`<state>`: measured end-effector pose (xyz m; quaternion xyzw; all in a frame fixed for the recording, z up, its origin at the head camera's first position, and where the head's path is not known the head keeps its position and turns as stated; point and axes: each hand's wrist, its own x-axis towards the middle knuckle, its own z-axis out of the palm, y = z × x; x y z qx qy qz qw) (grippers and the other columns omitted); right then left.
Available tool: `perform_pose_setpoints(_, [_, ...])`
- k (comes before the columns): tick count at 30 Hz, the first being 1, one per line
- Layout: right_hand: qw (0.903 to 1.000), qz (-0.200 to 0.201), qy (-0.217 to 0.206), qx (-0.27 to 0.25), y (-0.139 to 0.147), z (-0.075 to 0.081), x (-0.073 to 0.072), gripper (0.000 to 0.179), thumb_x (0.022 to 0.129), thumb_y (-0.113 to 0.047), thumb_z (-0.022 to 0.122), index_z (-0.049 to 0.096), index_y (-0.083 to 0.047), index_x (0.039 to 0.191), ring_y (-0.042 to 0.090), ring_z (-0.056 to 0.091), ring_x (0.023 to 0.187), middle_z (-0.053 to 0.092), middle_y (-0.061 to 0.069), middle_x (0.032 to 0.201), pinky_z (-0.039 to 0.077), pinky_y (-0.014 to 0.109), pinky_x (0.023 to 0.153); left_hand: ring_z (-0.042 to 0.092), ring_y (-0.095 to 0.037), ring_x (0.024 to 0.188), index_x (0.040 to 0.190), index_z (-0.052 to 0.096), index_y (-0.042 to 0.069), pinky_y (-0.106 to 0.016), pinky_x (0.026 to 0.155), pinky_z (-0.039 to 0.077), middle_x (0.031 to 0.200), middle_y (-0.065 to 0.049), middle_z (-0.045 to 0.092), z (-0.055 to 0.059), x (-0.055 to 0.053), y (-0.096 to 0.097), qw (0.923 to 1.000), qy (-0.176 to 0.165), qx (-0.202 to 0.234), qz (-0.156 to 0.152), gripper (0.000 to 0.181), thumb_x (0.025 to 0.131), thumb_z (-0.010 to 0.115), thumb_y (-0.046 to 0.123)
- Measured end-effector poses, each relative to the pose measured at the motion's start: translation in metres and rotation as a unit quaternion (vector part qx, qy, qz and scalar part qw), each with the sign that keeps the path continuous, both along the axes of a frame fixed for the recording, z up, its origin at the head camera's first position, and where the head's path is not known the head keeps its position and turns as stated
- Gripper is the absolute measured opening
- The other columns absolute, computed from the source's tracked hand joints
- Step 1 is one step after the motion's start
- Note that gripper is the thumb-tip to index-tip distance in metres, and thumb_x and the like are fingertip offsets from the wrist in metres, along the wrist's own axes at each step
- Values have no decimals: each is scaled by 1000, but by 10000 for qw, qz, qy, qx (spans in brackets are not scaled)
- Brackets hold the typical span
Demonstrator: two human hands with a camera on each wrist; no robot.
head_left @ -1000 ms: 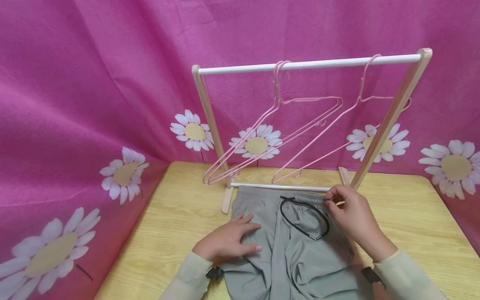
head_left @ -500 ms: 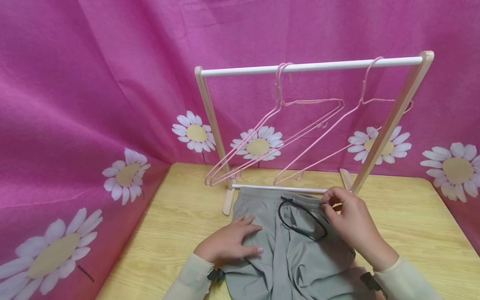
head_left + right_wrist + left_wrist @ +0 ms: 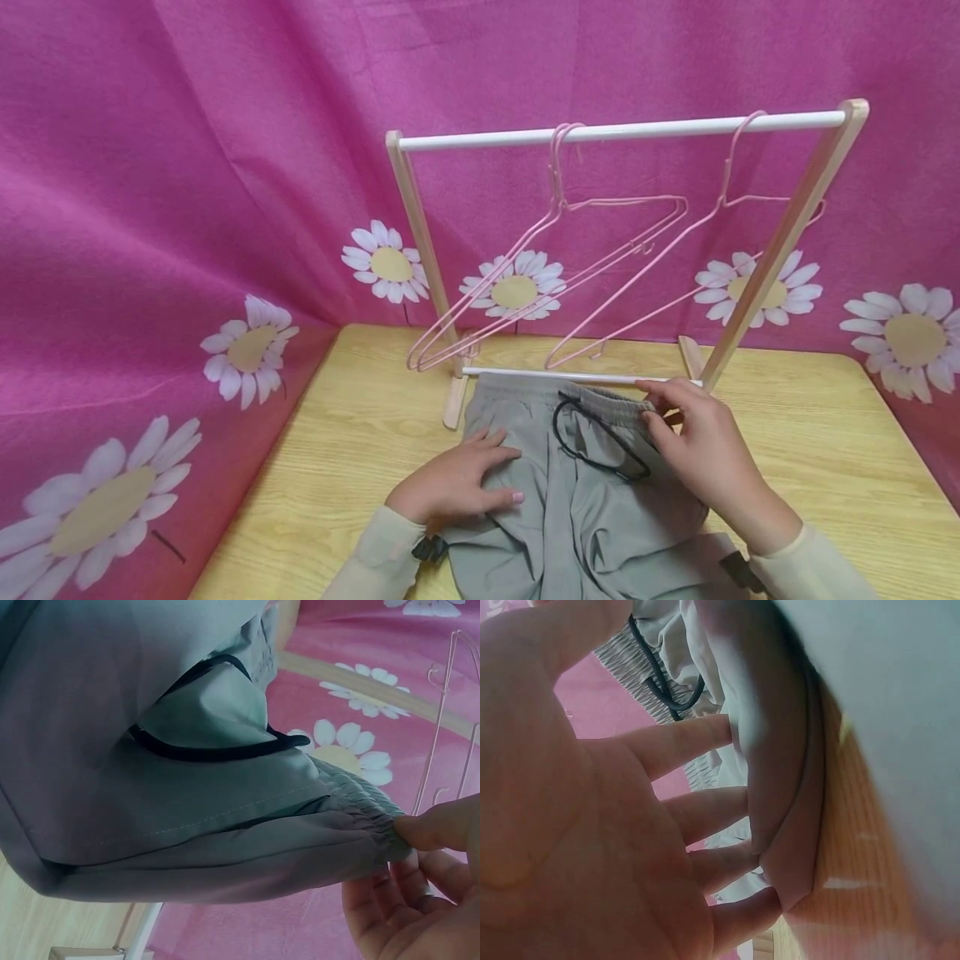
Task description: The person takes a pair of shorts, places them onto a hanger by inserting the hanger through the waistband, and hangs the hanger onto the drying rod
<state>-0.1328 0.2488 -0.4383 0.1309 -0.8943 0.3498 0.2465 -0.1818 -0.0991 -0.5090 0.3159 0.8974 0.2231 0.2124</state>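
Grey trousers (image 3: 551,467) lie on the table, their elastic waistband (image 3: 517,386) towards the rack and a black drawstring (image 3: 592,458) looped over the front. My left hand (image 3: 461,479) rests on the left side of the trousers with fingers spread; the left wrist view shows its straight fingertips against the grey fabric (image 3: 772,750). My right hand (image 3: 701,437) pinches the right end of the waistband between thumb and fingers. In the right wrist view the gathered waistband (image 3: 360,799) is held between thumb and fingers, and the fabric below it hangs in a fold.
Just behind the trousers stands a wooden rack (image 3: 783,250) with a white top rail (image 3: 645,130) and a white lower bar (image 3: 585,377). Pink wire hangers (image 3: 637,283) hang from the top rail. A pink daisy-print cloth (image 3: 262,167) surrounds the wooden table (image 3: 360,400).
The waistband's right part has shifted slightly and its opening gapes a little more. The drawstring loop has flattened as the right hand adjusts its hold. My left hand stays in place.
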Motion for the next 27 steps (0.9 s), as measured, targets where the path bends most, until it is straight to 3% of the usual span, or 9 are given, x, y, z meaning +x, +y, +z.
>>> perform_pose_setpoints(10, [9996, 45, 274, 48, -4, 3, 7, 43, 82, 13, 83, 79, -6, 120, 0, 59, 85, 70, -2, 91, 50, 11, 70, 26, -35, 167, 162, 53, 28, -57, 131, 31, 177, -7, 35, 1, 0, 1, 9999, 79, -57, 25, 74, 101, 61, 69])
perform_pose_setpoints(27, [9985, 144, 516, -116, -15, 20, 27, 49, 81, 15, 85, 80, -12, 122, 2, 57, 87, 73, -4, 101, 40, 14, 59, 26, -34, 167, 162, 53, 26, -56, 131, 31, 177, -7, 34, -1, -3, 1, 10000, -31, 38, 9, 74, 101, 61, 68])
